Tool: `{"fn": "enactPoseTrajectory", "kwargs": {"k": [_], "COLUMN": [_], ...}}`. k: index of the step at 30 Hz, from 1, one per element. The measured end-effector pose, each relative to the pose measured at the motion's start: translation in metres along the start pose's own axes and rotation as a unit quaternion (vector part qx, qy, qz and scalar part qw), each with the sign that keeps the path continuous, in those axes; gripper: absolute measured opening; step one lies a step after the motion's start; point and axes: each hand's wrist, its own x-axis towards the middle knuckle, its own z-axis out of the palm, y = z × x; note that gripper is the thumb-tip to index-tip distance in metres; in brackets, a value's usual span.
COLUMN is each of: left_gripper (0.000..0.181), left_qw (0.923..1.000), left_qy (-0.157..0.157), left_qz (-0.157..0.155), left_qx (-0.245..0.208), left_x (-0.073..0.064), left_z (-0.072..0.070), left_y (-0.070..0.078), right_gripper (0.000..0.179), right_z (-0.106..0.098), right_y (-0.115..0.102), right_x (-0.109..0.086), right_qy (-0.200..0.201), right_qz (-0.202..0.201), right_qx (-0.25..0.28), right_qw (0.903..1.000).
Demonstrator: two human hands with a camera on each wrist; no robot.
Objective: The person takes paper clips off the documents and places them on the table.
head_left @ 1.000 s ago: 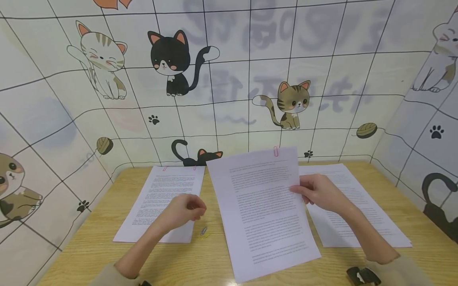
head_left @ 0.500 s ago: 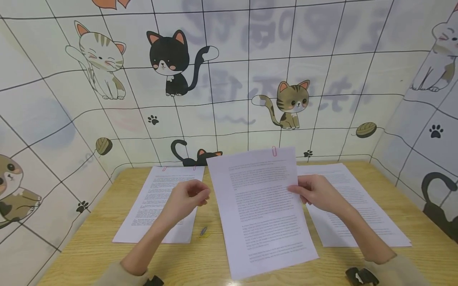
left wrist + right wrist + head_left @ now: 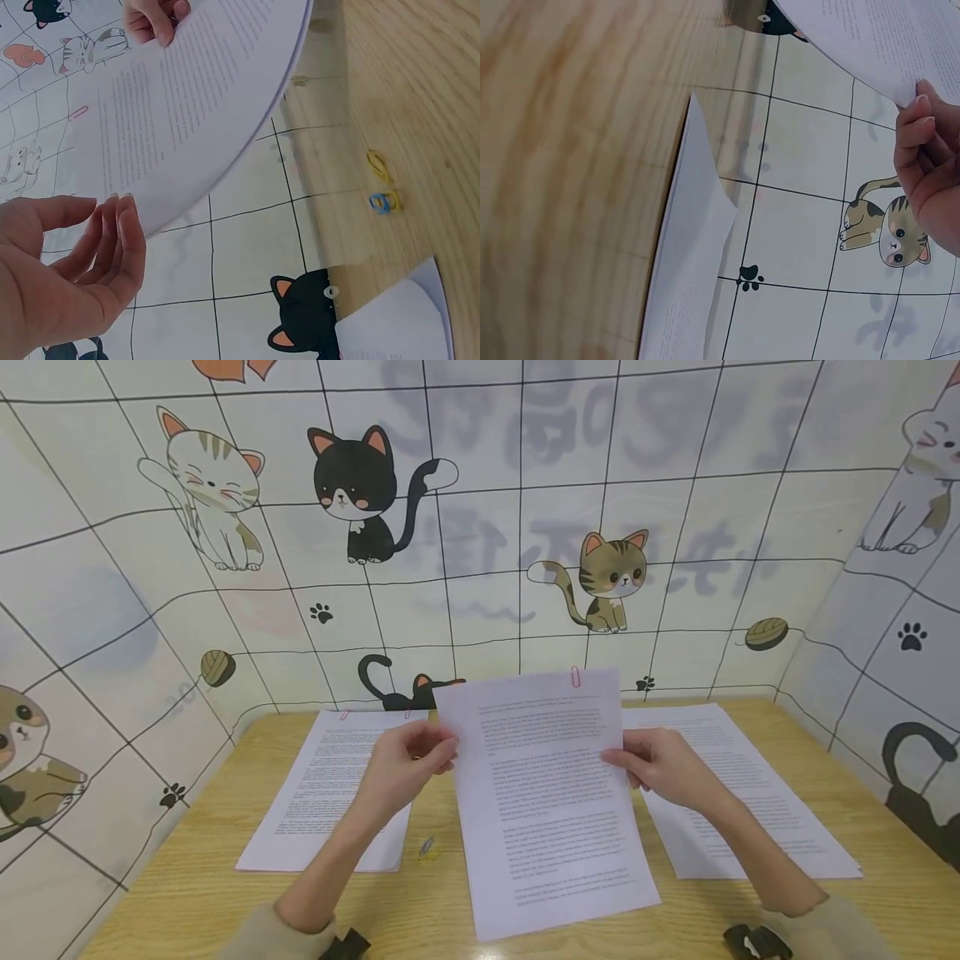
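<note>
My right hand (image 3: 663, 764) pinches the right edge of some printed sheets (image 3: 547, 827), thumb in front; they stand raised and tilted over the table. A pink paper clip (image 3: 576, 677) sits on their top edge, toward the right corner. My left hand (image 3: 408, 760) is at the left edge of these sheets, thumb tip overlapping the edge. In the left wrist view its fingers (image 3: 124, 255) are bent loosely, with a narrow gap between thumb and fingertips, and the sheets bow behind them.
To the left lies a stack of printed paper (image 3: 330, 785) with two pink clips on its top edge. Another printed stack (image 3: 735, 802) lies on the right. Small loose clips (image 3: 427, 850), yellow and blue, rest on the wooden table (image 3: 187, 902). A cat-patterned wall covering (image 3: 480, 635) closes the back.
My left hand has moved up and right, from beside the sheets to their left edge. The right hand holds nearly still; the sheets' lower end has swung slightly left.
</note>
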Motion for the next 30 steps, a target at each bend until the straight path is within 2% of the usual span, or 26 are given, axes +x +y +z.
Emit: {"fn": "enactPoseTrajectory", "kwargs": {"k": [11,16,26,30], "left_gripper": [0.008,0.01,0.012,0.014], "left_qw": [0.9973,0.9945,0.9827,0.9794], "left_qy": [0.012,0.016,0.034,0.049], "left_qz": [0.071,0.103,0.181,0.195], "left_qx": [0.01,-0.005,-0.023,-0.016], "left_x": [0.005,0.012,0.019,0.022], "left_z": [0.019,0.031,0.048,0.052], "left_y": [0.02,0.028,0.046,0.05], "right_gripper": [0.017,0.017,0.016,0.016], "right_z": [0.005,0.006,0.007,0.007], "right_y": [-0.003,-0.004,-0.005,-0.005], "right_x": [0.001,0.001,0.0,0.0], "right_qy": [0.005,0.005,0.003,0.003], "right_qz": [0.0,0.004,-0.001,-0.003], "right_qx": [0.008,0.005,0.005,0.001], "right_qw": [1.0,1.0,1.0,1.0]}}
